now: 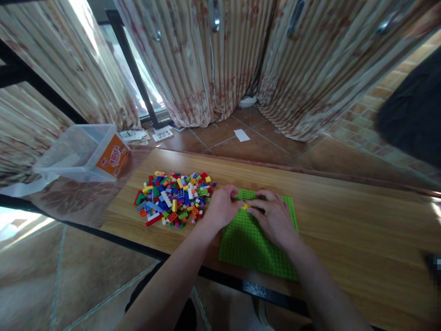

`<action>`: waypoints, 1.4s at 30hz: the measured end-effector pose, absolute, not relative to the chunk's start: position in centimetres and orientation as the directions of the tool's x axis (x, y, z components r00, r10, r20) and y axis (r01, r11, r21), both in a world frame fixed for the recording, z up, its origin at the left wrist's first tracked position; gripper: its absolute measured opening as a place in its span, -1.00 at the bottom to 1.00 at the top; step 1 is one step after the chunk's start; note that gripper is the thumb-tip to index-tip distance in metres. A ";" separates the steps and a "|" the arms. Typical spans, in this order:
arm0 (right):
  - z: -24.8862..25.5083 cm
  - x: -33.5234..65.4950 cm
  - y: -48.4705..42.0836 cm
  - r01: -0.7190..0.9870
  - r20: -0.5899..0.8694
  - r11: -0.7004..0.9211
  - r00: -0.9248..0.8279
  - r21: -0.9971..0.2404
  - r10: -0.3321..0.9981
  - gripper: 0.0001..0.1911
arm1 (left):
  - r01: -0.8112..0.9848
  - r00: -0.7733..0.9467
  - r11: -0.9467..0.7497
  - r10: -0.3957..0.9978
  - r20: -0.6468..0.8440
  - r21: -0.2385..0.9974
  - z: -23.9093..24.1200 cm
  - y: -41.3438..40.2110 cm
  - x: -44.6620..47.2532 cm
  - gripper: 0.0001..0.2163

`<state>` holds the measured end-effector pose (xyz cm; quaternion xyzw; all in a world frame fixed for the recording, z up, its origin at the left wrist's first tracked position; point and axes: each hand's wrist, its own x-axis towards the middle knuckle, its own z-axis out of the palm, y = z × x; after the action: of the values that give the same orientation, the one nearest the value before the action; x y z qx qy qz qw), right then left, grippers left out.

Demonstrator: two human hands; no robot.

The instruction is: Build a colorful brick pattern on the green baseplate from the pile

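A green studded baseplate lies on the wooden table in front of me. Over its far part, a small yellow toy brick sits between the fingertips of both hands. My left hand reaches in from the pile side, its thumb and fingers closed at the brick. From the other side my right hand pinches the same brick, its outer fingers curled above the plate. Left of my left hand is a heap of mixed coloured toy bricks. Fingers partly hide the yellow brick, so whether it touches the studs is unclear.
A clear plastic box with an orange label stands at the table's left end. The wooden tabletop extends to the right. Striped curtains hang beyond the far edge, with papers on the floor. A dark object is at the right edge.
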<state>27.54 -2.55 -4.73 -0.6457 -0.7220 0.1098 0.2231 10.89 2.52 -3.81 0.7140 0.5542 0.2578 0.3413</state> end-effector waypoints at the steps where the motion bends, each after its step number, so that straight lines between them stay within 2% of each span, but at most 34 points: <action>1: -4.7 27.5 -2.6 0.884 0.179 0.135 -0.059 -0.447 0.982 -0.82 | 0.615 0.260 -0.155 0.966 -0.013 0.773 -3.8 2.6 10.9 -0.83; 9: -5.7 27.3 -2.9 0.868 0.220 0.120 -0.013 -0.481 0.975 -0.79 | 0.621 0.279 -0.198 0.960 0.023 0.759 -4.2 2.1 10.9 -0.91; 13: -5.9 27.2 -2.7 0.844 0.227 0.105 0.020 -0.527 0.974 -0.82 | 0.633 0.327 -0.275 0.942 0.072 0.724 -4.2 1.5 10.9 -0.99; 15: -5.7 27.2 -2.6 0.828 0.215 0.099 0.027 -0.552 0.976 -0.81 | 0.646 0.353 -0.320 0.930 0.100 0.693 -4.1 1.3 10.9 -0.94; 17: -5.3 27.5 -2.6 0.799 0.206 0.104 0.026 -0.592 0.978 -0.73 | 0.660 0.366 -0.349 0.923 0.121 0.666 -4.0 1.0 11.0 -0.90; 20: -4.8 28.7 -3.0 0.734 0.196 0.101 0.044 -0.671 0.980 -0.50 | 0.674 0.371 -0.360 0.920 0.126 0.645 -3.7 0.7 11.1 -0.86; 22: -4.7 29.8 -3.4 0.719 0.193 0.090 0.062 -0.689 0.979 -0.51 | 0.681 0.367 -0.350 0.923 0.115 0.643 -3.5 0.5 11.1 -0.82; 28: -5.4 31.6 -4.0 0.806 0.206 0.068 0.069 -0.588 0.976 -0.74 | 0.660 0.368 -0.346 0.923 0.115 0.666 -3.5 0.3 11.0 -0.81; 42: -5.4 29.7 -3.5 0.883 0.213 0.110 -0.011 -0.456 0.977 -0.79 | 0.687 0.425 -0.388 0.900 0.093 0.615 -3.6 0.2 11.2 -0.82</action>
<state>29.68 -3.51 -5.39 -0.6602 -0.7045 0.0969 0.2417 11.16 0.18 -3.61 0.8057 0.4925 0.2117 0.2520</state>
